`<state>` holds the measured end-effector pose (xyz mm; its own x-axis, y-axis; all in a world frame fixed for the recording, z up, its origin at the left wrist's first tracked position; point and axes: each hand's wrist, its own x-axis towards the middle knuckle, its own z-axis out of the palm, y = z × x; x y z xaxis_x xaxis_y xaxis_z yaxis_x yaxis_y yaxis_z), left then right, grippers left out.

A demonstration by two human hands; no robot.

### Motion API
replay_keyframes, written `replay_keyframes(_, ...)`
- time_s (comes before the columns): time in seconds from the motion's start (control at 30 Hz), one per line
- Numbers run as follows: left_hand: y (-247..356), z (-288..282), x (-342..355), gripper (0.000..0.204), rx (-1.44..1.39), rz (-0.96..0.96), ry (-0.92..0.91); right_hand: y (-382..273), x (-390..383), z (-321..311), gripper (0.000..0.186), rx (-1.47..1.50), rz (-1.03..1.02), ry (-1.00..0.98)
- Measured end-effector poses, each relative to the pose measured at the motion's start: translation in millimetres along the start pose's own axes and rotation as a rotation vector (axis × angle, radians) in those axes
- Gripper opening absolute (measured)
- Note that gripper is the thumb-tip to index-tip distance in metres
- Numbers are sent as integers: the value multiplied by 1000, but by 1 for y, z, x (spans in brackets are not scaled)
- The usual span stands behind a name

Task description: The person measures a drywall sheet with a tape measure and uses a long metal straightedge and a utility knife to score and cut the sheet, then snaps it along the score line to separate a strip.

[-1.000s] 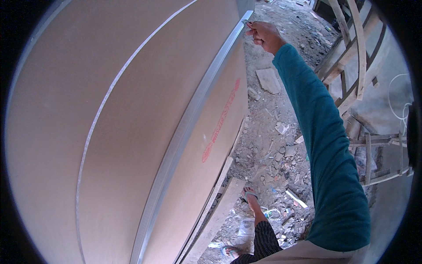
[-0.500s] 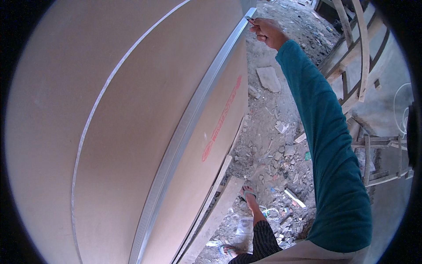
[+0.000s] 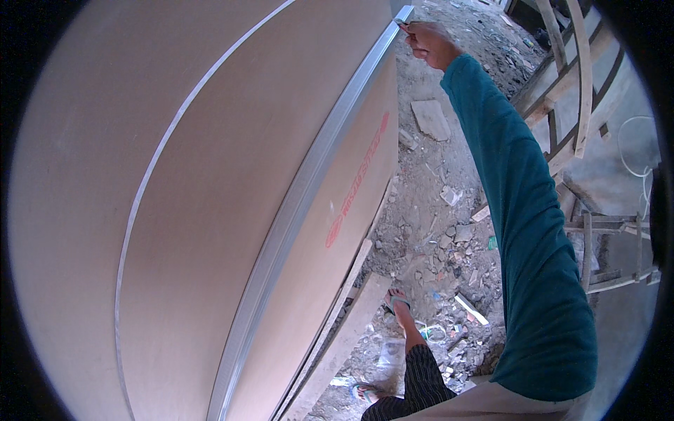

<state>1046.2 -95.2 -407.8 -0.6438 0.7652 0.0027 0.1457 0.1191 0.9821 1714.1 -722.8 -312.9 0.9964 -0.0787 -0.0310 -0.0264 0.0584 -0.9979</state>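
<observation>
Pinch small tool (image 3: 399, 23) in right hand (image 3: 430, 43), fingers closed on it; cannot tell its kind. Cannot tell left hand grip: out of view. Locate metal strip (image 3: 289, 207) lengthwise on board (image 3: 196, 210), with small tool at far end. Judge step as working along metal strip; next, likely steady it and guide small tool lengthwise. Mind board edge beside right hand. Find room over ground (image 3: 428, 168) at right, short of wooden frame (image 3: 585, 84).

The item (image 3: 401, 24) pinched in the right hand (image 3: 431, 45) is too small to be told. The strip (image 3: 296, 189) and shorts (image 3: 425, 375) are cut off by the lower edge, the wooden frame (image 3: 582, 91) by the upper. Ground (image 3: 428, 175) is partly hidden by the sleeve (image 3: 544, 266).
</observation>
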Motion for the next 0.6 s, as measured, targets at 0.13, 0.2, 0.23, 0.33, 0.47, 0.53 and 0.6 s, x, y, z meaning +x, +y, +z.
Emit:
replay_keyframes(0.13, 2, -1, 4, 115, -6, 0, 5, -1, -10, 10, 19, -7, -13, 20)
replay_keyframes(0.2, 2, -1, 5, 115, -9, -2, 3, -3, -13, 14, 21, -30, -23, 75)
replay_keyframes(0.23, 2, -1, 6, 115, -9, -3, 4, -4, -16, 18, 21, -30, -21, 73)
replay_keyframes(0.33, 2, -2, 7, 115, -9, -6, 3, -6, -22, 24, 22, -58, -17, 121)
replay_keyframes(0.47, 0, 0, 7, 115, 0, -13, -9, -4, -24, 17, 22, -46, 7, 95)
replay_keyframes(0.53, 1, -1, 9, 115, -3, -13, -9, -2, -26, 18, 22, -22, -1, 85)
replay_keyframes(0.6, 7, -5, 12, 115, -15, -11, -4, -4, -29, 23, 21, 9, -1, 46)
